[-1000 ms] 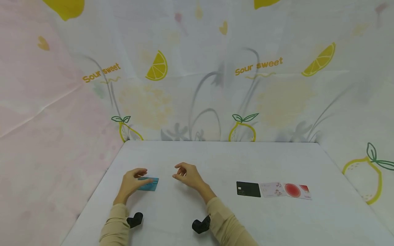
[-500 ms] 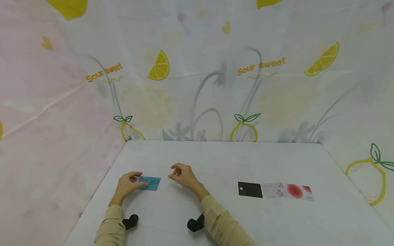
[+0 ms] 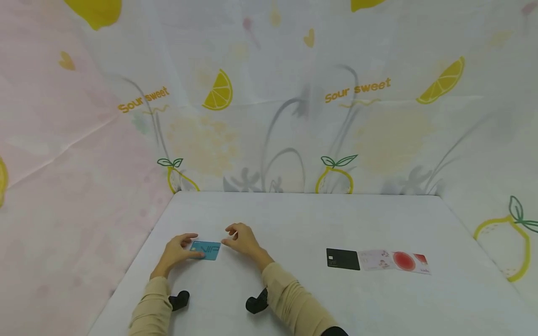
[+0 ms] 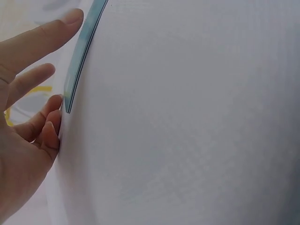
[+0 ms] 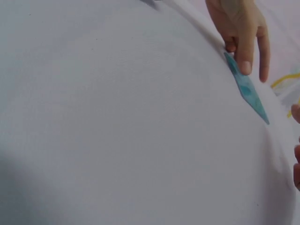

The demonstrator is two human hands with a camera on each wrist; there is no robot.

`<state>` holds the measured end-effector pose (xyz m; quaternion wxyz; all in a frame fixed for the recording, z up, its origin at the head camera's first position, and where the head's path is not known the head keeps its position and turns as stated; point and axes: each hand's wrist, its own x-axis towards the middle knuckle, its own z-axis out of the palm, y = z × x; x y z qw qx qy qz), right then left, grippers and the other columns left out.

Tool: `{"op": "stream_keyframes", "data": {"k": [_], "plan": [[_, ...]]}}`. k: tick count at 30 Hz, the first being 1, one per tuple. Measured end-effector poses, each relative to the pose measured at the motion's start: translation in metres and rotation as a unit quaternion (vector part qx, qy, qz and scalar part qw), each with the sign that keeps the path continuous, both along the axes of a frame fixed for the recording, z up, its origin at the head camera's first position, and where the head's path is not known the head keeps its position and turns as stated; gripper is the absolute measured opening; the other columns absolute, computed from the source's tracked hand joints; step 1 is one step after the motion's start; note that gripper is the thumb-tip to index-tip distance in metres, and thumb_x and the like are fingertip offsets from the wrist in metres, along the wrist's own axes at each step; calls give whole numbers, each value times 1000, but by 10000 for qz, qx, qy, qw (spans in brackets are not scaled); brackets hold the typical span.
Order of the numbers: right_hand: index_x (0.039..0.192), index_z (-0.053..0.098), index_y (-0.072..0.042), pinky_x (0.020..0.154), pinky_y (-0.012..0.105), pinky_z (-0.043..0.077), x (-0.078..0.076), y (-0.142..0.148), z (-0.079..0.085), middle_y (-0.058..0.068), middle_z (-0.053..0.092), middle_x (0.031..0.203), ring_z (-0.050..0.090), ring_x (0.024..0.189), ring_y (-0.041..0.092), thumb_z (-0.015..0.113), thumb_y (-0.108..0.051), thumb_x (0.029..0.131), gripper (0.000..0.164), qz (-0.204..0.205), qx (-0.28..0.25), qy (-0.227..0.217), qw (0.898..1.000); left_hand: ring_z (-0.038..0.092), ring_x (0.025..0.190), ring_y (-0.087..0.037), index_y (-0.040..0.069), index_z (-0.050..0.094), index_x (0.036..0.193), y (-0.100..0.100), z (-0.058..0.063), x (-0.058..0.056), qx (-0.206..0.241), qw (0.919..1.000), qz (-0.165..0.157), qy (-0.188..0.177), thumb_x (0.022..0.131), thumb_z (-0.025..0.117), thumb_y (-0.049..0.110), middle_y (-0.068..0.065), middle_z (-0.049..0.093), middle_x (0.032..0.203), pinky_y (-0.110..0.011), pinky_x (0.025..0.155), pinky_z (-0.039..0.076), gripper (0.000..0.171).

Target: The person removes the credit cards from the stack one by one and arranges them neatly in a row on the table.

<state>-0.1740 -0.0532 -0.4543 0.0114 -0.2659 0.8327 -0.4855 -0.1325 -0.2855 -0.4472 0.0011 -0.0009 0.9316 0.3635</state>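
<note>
A blue card [image 3: 212,250] printed with "VIP" lies flat on the left part of the white table [image 3: 269,210]. My left hand [image 3: 173,252] is at its left end, the straight thumb resting on the card's near left part and the fingers spread past its far left corner. Seen from the left wrist, the card [image 4: 83,56] is almost edge-on beside the extended thumb. My right hand [image 3: 244,240] hovers at the card's right end, fingers loosely bent and holding nothing. In the right wrist view only its fingertips [image 5: 297,154] show, apart from the card [image 5: 247,89].
On the right of the table a black card [image 3: 343,259], a pale pink card [image 3: 375,260] and a card with a red circle [image 3: 409,262] lie side by side in a row. A printed lemon cloth [image 3: 269,116] hangs behind the table.
My left hand has drawn back left, uncovering more of the blue card, then shifted slightly right again. My right hand has moved left to the card's right end.
</note>
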Motion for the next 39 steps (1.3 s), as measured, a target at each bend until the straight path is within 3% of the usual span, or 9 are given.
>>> {"op": "stream_keyframes", "data": {"k": [4,9,11,15,19,23,27,33,39], "plan": [[107,65,1,67,17,45,3,-7,-5,10,62,93,54,74,11,74,-15,81,32,-95,254,-71,9996,54,100,-40,-5,60,120,2,2,-1,-59,9997,-218,-114,62,87,21,-30,56,109,-52,84,45,70],[107,66,0,68,18,45,8,-13,-7,9,62,94,53,75,11,75,-16,80,33,-122,374,-51,9992,53,97,-38,-6,61,117,2,1,-1,-195,9995,-216,-96,60,88,19,-27,57,106,-51,82,45,68],[110,65,0,72,19,46,10,-15,-8,9,60,98,55,81,13,75,-20,80,38,-93,645,69,9979,53,96,-36,-5,62,116,2,-1,-1,-221,9994,-251,-74,59,88,18,-26,58,105,-50,82,45,66],[120,62,-3,85,26,45,13,-19,-11,9,56,110,54,97,18,75,-38,79,55,-19,1620,489,9856,53,96,-38,-5,64,113,1,0,-3,-211,9986,-483,-50,60,87,15,-27,58,106,-51,81,45,61],[117,65,-9,82,30,43,17,-23,-14,7,56,113,51,100,19,72,-46,78,54,-91,2188,900,9716,52,97,-40,-5,64,113,1,3,-3,-151,9979,-601,-182,61,86,14,-28,57,108,-53,81,45,59],[111,69,-11,76,28,40,19,-27,-17,6,56,110,51,97,19,73,-44,78,46,-231,2011,833,9758,52,98,-41,-3,64,112,1,4,-4,-176,9979,-541,-308,60,87,14,-29,55,107,-53,81,45,59],[107,68,-11,72,28,35,20,-30,-18,7,53,108,47,96,18,75,-48,75,50,-391,1709,640,9824,51,99,-43,1,64,108,4,8,-8,-433,9968,-505,-448,59,89,15,-31,53,106,-56,81,44,57],[107,64,-10,76,29,34,22,-35,-14,7,51,112,45,100,20,79,-44,72,51,-597,1806,63,9817,50,102,-47,5,62,103,8,14,-13,-689,9938,-449,-749,58,89,14,-34,52,108,-60,84,42,54],[102,59,-11,73,26,31,25,-37,-9,2,50,99,44,90,16,83,-40,68,51,-737,1683,42,9830,46,107,-51,4,60,107,7,18,-11,-600,9930,-401,-939,58,89,14,-37,50,113,-62,87,40,57]]}}
